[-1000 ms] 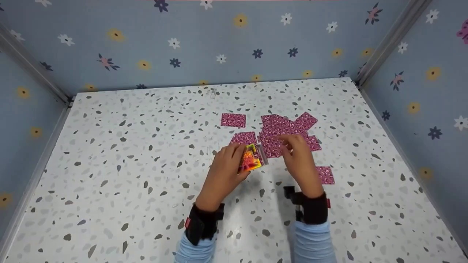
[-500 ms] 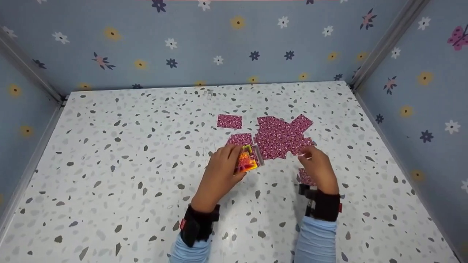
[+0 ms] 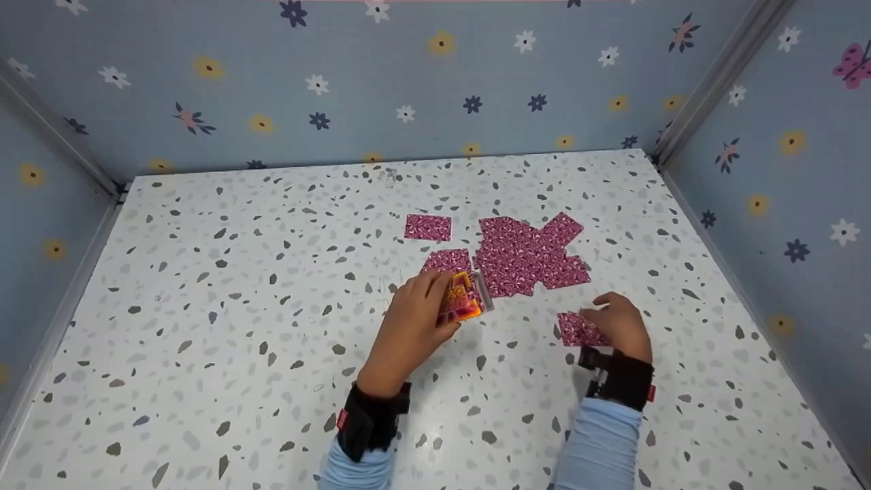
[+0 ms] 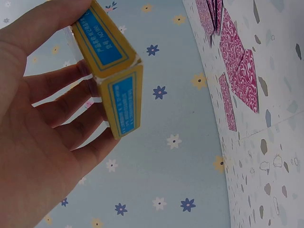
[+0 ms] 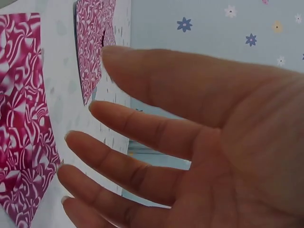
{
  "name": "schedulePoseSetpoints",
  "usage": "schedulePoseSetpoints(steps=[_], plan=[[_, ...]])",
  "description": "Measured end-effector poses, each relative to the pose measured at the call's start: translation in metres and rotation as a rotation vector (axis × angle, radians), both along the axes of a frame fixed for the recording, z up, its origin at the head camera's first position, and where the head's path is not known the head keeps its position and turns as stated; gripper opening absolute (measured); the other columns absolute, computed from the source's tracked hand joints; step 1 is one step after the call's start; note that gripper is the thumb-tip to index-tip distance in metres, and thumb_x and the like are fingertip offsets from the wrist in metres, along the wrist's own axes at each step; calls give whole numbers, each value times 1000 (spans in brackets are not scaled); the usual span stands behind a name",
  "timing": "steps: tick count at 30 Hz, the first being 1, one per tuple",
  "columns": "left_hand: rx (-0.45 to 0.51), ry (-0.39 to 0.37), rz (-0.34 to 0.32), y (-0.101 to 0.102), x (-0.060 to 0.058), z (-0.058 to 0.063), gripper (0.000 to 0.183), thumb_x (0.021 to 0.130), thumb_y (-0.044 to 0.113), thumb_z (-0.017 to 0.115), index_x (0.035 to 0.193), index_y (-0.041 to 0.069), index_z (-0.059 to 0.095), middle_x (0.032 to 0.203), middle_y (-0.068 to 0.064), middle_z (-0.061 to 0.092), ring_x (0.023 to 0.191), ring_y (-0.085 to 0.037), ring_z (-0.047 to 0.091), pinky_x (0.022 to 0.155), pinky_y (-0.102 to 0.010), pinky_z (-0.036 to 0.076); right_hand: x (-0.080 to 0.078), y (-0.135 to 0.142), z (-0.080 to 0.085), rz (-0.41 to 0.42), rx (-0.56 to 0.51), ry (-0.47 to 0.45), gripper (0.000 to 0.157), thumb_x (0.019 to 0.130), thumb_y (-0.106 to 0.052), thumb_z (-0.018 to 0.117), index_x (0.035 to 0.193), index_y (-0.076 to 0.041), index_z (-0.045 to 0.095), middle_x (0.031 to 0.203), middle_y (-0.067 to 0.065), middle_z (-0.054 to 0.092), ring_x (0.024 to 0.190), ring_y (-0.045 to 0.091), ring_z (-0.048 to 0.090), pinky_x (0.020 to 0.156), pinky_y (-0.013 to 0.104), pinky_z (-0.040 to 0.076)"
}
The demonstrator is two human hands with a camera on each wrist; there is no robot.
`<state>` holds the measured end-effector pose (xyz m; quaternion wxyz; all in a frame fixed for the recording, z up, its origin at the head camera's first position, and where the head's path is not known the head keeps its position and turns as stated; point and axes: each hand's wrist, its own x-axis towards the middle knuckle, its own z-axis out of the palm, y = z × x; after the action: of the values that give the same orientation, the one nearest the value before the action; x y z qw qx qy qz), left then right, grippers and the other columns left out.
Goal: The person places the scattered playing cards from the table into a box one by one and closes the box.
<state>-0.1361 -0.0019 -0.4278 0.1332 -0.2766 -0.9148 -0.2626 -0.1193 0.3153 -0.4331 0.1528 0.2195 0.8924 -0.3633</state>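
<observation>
My left hand [image 3: 412, 327] grips a small card box [image 3: 461, 299] between thumb and fingertips, over the table. In the head view its top face is bright orange and pink; the left wrist view shows yellow edges with blue printed panels on the card box [image 4: 126, 97]. My right hand [image 3: 622, 323] hovers at a single pink-and-white patterned card [image 3: 578, 330], partly covering it. Seen from the right wrist, the right hand [image 5: 190, 128] has its fingers spread and loosely bent, with nothing between them.
A spread of overlapping face-down pink cards [image 3: 517, 255] lies right of centre on the speckled white table [image 3: 238, 306]. Another card [image 3: 427, 227] lies behind the left hand, and one [image 3: 448, 258] sits partly under the box in view. Flowered blue panels [image 3: 381, 88] enclose the back and sides.
My right hand has moved right and toward me, from over the card spread to the single card near it. The left hand keeps holding the card box in nearly the same place.
</observation>
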Motion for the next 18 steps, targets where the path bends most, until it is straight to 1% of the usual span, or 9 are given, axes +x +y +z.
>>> schedulePoseSetpoints(steps=[4, 6, 7, 10, 13, 16, 18], plan=[[9, 6, -7, 0, 0, 0, 63, 75, 25, 76, 128, 3, 50, 121, -11, 54, 110, -27, 53, 96, -40, 44, -1, 5, -1, -32, 75, -66, 59, 88, -28, 55, 132, 7, 40, 136, 36, 29, 122, 48, 30, 100, 56, 34], [12, 12, -11, -1, 0, 0, 63, 75, 26, 76, 128, 4, 50, 120, -11, 54, 109, -26, 54, 95, -40, 44, -1, 6, -2, -33, 114, -105, 61, 87, -27, 57, 133, 8, 37, 135, 39, 21, 124, 52, 22, 100, 60, 30], [14, 14, -13, -1, 0, 1, 63, 75, 26, 76, 128, 5, 50, 120, -10, 54, 109, -26, 54, 95, -40, 44, -1, 7, -3, -29, 128, -122, 62, 86, -26, 57, 133, 8, 36, 134, 40, 18, 123, 53, 20, 99, 61, 30], [21, 20, -16, -2, 0, 1, 63, 75, 26, 76, 128, 4, 50, 120, -10, 55, 108, -26, 54, 96, -40, 44, -1, 7, -6, -3, 150, -147, 62, 84, -23, 59, 130, 10, 34, 132, 41, 14, 122, 54, 17, 97, 63, 31], [24, 30, -12, -3, 0, 1, 61, 76, 26, 75, 127, 4, 51, 119, -10, 55, 107, -26, 55, 94, -40, 45, -1, 5, -10, 16, 170, -160, 63, 82, -24, 62, 129, 9, 34, 133, 42, 13, 122, 54, 17, 96, 65, 30], [25, 32, -8, -3, -1, 1, 61, 76, 26, 75, 127, 4, 51, 119, -10, 56, 107, -25, 55, 93, -39, 46, -2, 3, -13, 21, 189, -168, 67, 82, -27, 64, 129, 9, 33, 133, 43, 14, 122, 56, 18, 95, 68, 28], [25, 33, -7, -3, -1, 1, 60, 76, 26, 75, 127, 4, 51, 118, -9, 56, 106, -25, 55, 92, -39, 46, -2, 1, -14, 13, 202, -171, 67, 81, -26, 64, 130, 8, 32, 132, 42, 16, 121, 55, 19, 94, 69, 28]])
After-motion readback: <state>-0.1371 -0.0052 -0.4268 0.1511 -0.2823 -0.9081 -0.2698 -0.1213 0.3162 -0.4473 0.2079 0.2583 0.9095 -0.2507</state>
